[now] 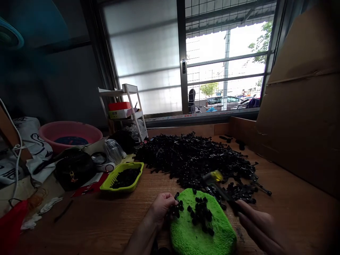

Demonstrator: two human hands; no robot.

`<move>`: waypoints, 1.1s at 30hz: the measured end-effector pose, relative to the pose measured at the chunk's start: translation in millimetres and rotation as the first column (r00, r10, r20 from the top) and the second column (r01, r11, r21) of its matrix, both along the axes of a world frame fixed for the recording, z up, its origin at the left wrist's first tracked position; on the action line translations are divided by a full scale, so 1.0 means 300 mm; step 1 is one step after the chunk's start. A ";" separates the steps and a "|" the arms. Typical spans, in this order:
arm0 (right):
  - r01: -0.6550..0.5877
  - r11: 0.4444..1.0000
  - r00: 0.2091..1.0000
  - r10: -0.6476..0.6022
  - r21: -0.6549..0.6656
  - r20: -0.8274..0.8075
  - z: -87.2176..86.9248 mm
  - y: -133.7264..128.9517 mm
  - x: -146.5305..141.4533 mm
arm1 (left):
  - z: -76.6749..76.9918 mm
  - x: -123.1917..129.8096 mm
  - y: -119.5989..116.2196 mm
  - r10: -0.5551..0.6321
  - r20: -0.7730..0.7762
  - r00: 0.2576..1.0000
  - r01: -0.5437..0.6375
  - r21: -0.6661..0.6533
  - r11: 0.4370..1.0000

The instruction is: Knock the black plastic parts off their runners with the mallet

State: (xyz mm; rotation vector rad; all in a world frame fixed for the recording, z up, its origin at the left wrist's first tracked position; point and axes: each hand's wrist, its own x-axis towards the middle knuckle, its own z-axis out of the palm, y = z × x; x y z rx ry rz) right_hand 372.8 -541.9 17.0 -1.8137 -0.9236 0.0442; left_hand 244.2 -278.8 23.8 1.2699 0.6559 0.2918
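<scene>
My left hand [161, 208] pinches a cluster of small black parts [177, 209] at the left edge of a padded green cloth [186, 237]. Wrapped round a black handle, my right hand [256, 223] holds a small hammer [217, 176] with a yellow end, raised and slightly blurred at the cloth's right side. More loose black pieces [201, 214] lie on the middle of the cloth. Behind it spreads a large heap of black parts [191, 156], of the same dark colour. The exact kind of these parts is too small to tell.
A yellow-green basket [106, 187] with black pieces stands on the wooden table [106, 226] at left. Beyond it are a black bag [75, 170], a pink basin [70, 128] and a white shelf [130, 102]. A cardboard sheet [300, 124] rises at right, before the window.
</scene>
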 end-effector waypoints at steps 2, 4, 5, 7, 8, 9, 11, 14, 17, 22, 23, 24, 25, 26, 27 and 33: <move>-0.196 0.969 0.960 0.221 -0.149 0.173 0.052 0.070 -0.021 | -0.003 0.004 0.002 -0.005 -0.006 1.000 0.005 0.010 1.000; -0.197 0.929 0.901 0.297 -0.312 0.316 0.083 0.129 -0.041 | -0.007 0.007 0.006 -0.012 -0.009 1.000 0.012 0.013 1.000; -0.188 0.919 0.890 0.309 -0.347 0.336 0.092 0.150 -0.050 | -0.010 0.009 0.008 -0.015 -0.008 1.000 0.015 0.013 1.000; -0.174 0.907 0.877 0.320 -0.384 0.358 0.101 0.172 -0.065 | -0.015 0.010 0.011 -0.020 -0.003 1.000 0.020 0.009 1.000; -0.197 0.914 0.884 0.322 -0.354 0.339 0.103 0.175 -0.069 | -0.018 0.011 0.012 -0.022 0.000 1.000 0.022 0.006 1.000; -0.231 0.925 0.892 0.325 -0.302 0.315 0.103 0.176 -0.071 | -0.019 0.011 0.013 -0.025 0.004 1.000 0.025 0.003 1.000; -0.265 0.943 0.906 0.315 -0.203 0.281 0.093 0.173 -0.070 | -0.021 0.012 0.014 -0.029 0.008 1.000 0.029 -0.002 1.000; -0.154 0.925 0.878 0.289 -0.346 0.382 0.062 0.167 -0.062 | -0.021 0.013 0.013 -0.029 0.000 1.000 0.029 -0.005 1.000; -0.119 0.917 0.868 0.282 -0.380 0.409 0.060 0.148 -0.063 | -0.020 0.012 0.012 -0.025 -0.010 1.000 0.025 0.000 1.000; -0.170 0.959 0.921 0.237 -0.228 0.310 0.131 0.118 -0.084 | -0.022 0.009 0.014 -0.033 -0.012 0.999 0.033 -0.001 0.999; -0.170 0.960 0.924 0.234 -0.221 0.304 0.135 0.119 -0.087 | -0.022 0.008 0.014 -0.036 -0.014 0.999 0.036 -0.002 0.999; -0.165 0.957 0.922 0.236 -0.239 0.307 0.132 0.124 -0.089 | -0.021 0.008 0.014 -0.038 -0.016 0.999 0.038 -0.002 0.999; -0.157 0.949 0.916 0.244 -0.275 0.319 0.123 0.132 -0.090 | -0.018 0.008 0.013 -0.040 -0.018 0.999 0.040 -0.001 0.999; -0.144 0.937 0.906 0.255 -0.320 0.337 0.110 0.140 -0.090 | -0.016 0.007 0.012 -0.041 -0.021 0.999 0.041 0.003 0.999; -0.129 0.919 0.895 0.270 -0.372 0.355 0.096 0.149 -0.089 | -0.012 0.006 0.010 -0.041 -0.023 0.999 0.041 0.008 0.999; -0.076 0.922 0.889 0.235 -0.379 0.394 0.071 0.170 -0.091 | 0.009 0.004 0.002 -0.037 -0.046 0.998 0.039 0.041 0.998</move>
